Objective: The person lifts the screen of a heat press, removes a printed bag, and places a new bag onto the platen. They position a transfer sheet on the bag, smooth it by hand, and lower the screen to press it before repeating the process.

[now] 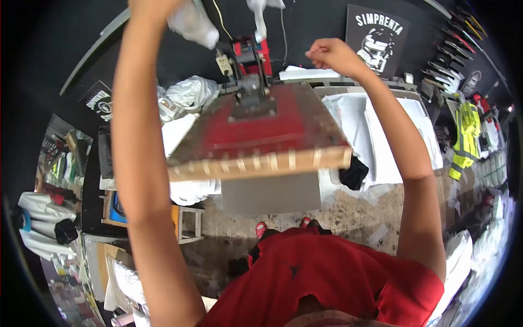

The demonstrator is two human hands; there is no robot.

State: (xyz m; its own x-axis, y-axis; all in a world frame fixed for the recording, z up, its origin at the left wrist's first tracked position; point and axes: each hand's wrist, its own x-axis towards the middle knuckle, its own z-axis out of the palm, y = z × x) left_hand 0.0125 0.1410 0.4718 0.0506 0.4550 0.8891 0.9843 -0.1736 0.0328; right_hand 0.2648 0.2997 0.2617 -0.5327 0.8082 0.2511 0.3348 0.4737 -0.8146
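My left hand (154,5) is raised at the top edge, its fingers cut off by the frame. Right beside it hangs a blurred white cloth (193,24); whether my hand grips it I cannot tell. My right hand (333,54) is lifted over the back right of the bench, fingers curled closed with nothing showing in them. Between my arms stands a heat press (256,131), its red upper plate topped by a wide board with a light wooden front edge. A grey lower plate (271,193) shows beneath that edge, towards me.
White fabric (354,122) lies on the bench right of the press, with a black cloth (354,173) at its corner. White plastic bags (192,92) sit to the left. A socket box (223,64) and cords are behind. A wooden stool (189,224) stands at lower left.
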